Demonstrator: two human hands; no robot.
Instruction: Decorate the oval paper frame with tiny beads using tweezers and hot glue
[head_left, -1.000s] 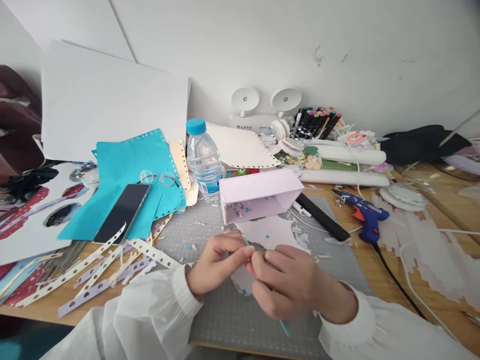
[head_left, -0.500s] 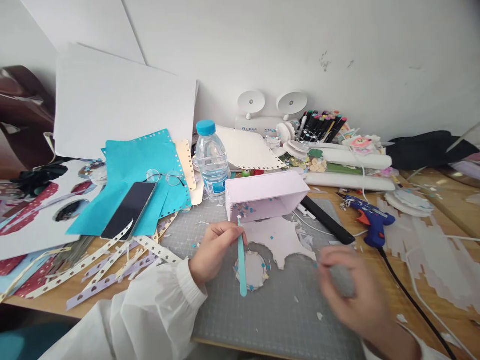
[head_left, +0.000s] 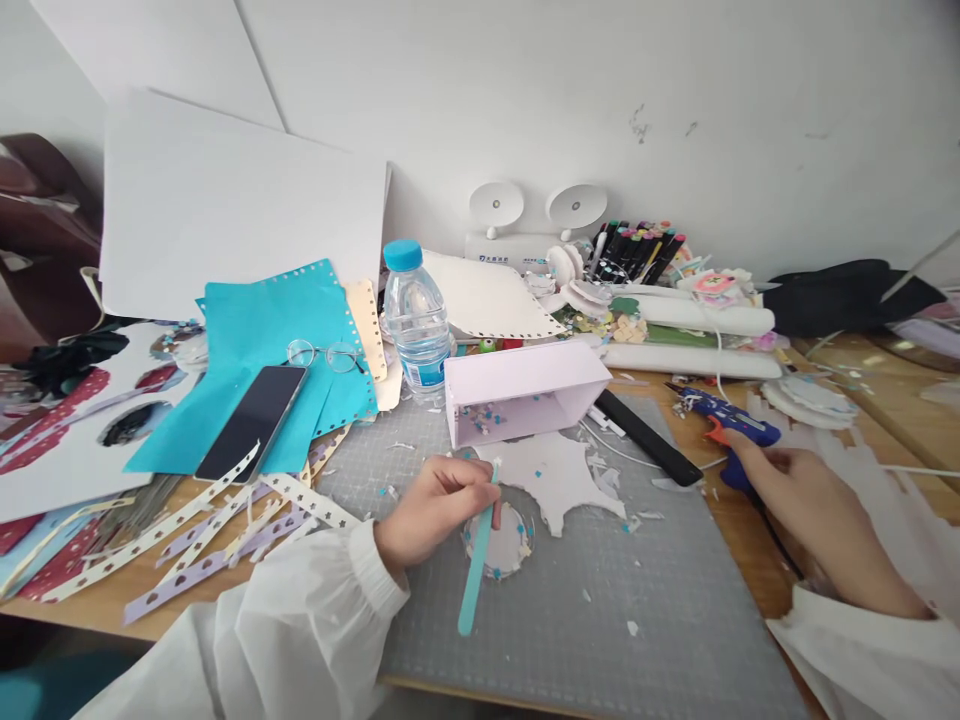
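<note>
My left hand (head_left: 442,505) pinches a teal stick (head_left: 475,585) that slants over the edge of a round white disc (head_left: 510,540) ringed with small blue bits. At the right, my right hand (head_left: 817,500) is closed around the handle of a blue glue gun (head_left: 739,417), whose nozzle points left. Behind the disc lies a white card scrap (head_left: 555,475) with scalloped edges. A pale lilac open box (head_left: 529,375) rests on its side beyond it, with small blue and white pieces inside.
A water bottle (head_left: 417,315) stands left of the box. The phone (head_left: 251,420) and glasses (head_left: 322,356) rest on blue sheets. Punched paper strips (head_left: 187,550) cover the left. A black bar (head_left: 649,440) and markers (head_left: 641,250) are to the right.
My right hand has moved right and taken hold of the glue gun. In my left hand the stick has shifted, its lower end swinging down and left.
</note>
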